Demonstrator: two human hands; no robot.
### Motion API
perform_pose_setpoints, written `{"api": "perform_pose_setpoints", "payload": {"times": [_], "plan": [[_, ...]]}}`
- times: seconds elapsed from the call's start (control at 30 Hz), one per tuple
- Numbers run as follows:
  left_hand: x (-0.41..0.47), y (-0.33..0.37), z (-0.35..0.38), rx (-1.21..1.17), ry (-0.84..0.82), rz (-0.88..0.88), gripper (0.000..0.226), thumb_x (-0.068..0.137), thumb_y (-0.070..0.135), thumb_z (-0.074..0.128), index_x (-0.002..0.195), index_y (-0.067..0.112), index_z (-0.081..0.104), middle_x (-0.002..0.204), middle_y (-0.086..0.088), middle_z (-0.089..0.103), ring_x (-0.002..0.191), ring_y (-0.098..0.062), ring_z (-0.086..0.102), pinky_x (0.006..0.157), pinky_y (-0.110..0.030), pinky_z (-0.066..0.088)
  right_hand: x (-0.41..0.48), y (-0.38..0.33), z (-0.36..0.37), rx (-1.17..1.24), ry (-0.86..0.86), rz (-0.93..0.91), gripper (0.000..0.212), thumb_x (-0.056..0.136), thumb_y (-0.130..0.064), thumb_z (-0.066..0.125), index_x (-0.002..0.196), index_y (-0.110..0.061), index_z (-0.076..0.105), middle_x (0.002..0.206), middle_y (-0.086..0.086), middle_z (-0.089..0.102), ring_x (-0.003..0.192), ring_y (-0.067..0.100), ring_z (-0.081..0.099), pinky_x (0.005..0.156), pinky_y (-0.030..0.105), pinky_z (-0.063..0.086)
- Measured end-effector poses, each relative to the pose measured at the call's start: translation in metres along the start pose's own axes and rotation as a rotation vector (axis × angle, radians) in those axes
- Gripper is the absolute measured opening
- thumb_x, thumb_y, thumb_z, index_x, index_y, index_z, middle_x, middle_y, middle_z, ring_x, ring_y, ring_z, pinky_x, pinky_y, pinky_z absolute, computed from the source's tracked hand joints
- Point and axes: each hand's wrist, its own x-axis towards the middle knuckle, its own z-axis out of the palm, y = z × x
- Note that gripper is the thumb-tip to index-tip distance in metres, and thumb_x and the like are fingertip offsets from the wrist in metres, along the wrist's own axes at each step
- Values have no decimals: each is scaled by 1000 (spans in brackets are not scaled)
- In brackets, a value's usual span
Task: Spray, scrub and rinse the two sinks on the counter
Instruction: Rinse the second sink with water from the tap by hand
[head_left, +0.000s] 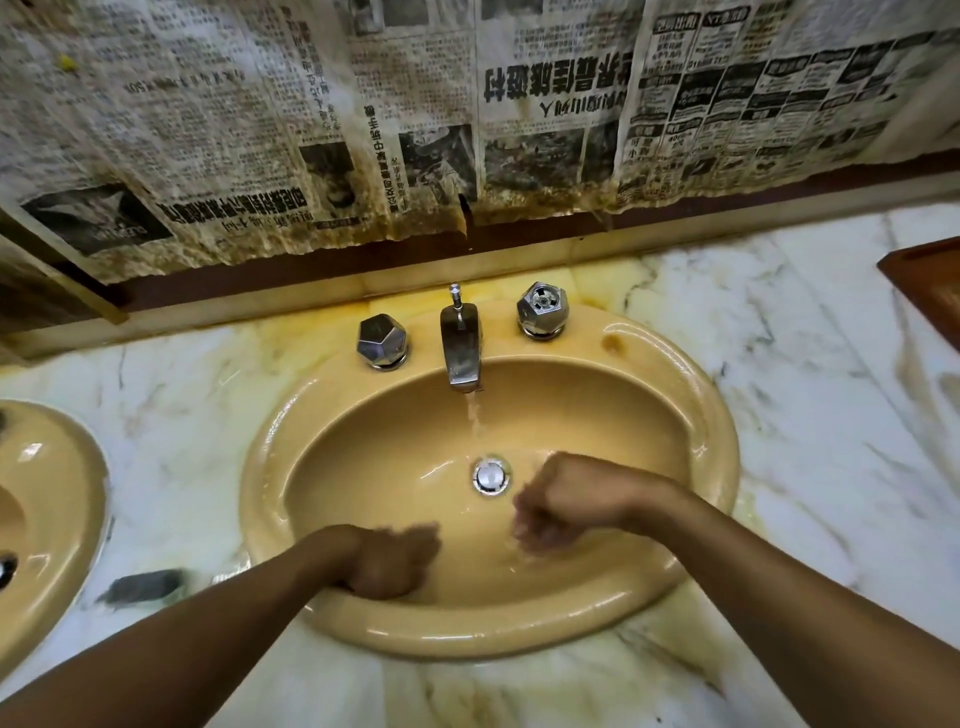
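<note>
- Your left hand (395, 561) lies low against the near wall of the yellow sink (691, 395). Its fingers are curled under like a fist, but blur smears them, so you cannot tell whether they hold anything.
- Your right hand (566, 504) is in the same basin with the wrist bent and the fingers curled, pointing down at the wet bottom. They are blurred too, and you cannot tell whether they grip something.
- The drain stopper (490, 477) sits just beyond and left of your right fingers, and beyond and right of your left fingers. Neither hand touches it.
- A stream of water (474, 421) falls from the chrome spout (460, 343) onto the far edge of the stopper, farther from you than either set of fingers.
- Two faceted chrome knobs flank the spout on the sink's back ledge. The left knob (382, 343) is well beyond your left fingers, and the right knob (542, 310) is well beyond your right fingers.
- The second sink (47, 519) shows only in part at the picture's left edge, well apart from your left fingers.
- A dark grey pad-like thing (140, 587) lies on the marble counter (805, 415) between the two sinks, left of your left fingers. It is too blurred to identify.
- Stained newspaper (519, 104) covers the wall behind the counter.
- The corner of a reddish wooden tray (930, 291) shows far to the right of your right fingers.
</note>
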Motion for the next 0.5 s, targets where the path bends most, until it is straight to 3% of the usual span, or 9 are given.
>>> {"api": "perform_pose_setpoints", "payload": {"times": [0.07,0.1,0.17,0.23,0.3,0.43,0.5], "plan": [[8,25,-14,-473,-33,97,45,108,19,43,153,23,49,146,14,50,133,-8,49,98,-14,38,-15,26,-1,-700,35,109,37,105,-35,45,111,-9,71,102,9,68,92,27,59,80,31,51],[13,37,-23,-688,37,113,37,105,12,48,137,19,66,128,5,66,116,-15,63,85,-16,45,-22,38,-1,-842,39,176,43,105,-43,40,118,-12,68,117,9,68,102,26,60,90,35,50],[24,51,-44,-1131,258,114,26,104,7,49,108,7,75,106,-13,73,91,-21,68,78,-26,54,-28,56,-3,-975,44,220,56,106,-51,25,135,-18,60,146,6,56,130,25,53,109,41,38],[35,55,-72,-1683,385,94,26,107,10,47,99,4,71,100,-17,72,91,-26,71,83,-35,59,-23,60,-3,-1058,38,221,65,105,-55,17,149,-22,50,163,3,37,149,20,33,121,45,20],[39,55,-101,-2117,404,124,32,110,18,46,97,4,71,94,-17,74,84,-27,74,79,-37,61,-14,47,8,-1011,-56,220,65,105,-56,18,155,-21,40,167,5,27,155,20,21,123,49,12],[36,77,-122,-2296,259,216,34,109,23,45,93,7,70,80,-11,71,65,-21,71,65,-31,61,-13,2,36,-865,-330,53,55,111,-30,25,156,1,33,164,23,28,152,36,24,111,31,17],[25,97,-113,-2184,90,291,32,109,21,42,100,5,68,88,-14,73,74,-21,73,72,-29,60,-16,-6,21,-907,-268,41,56,111,-30,32,156,2,29,166,18,25,155,31,21,112,27,18]]}}
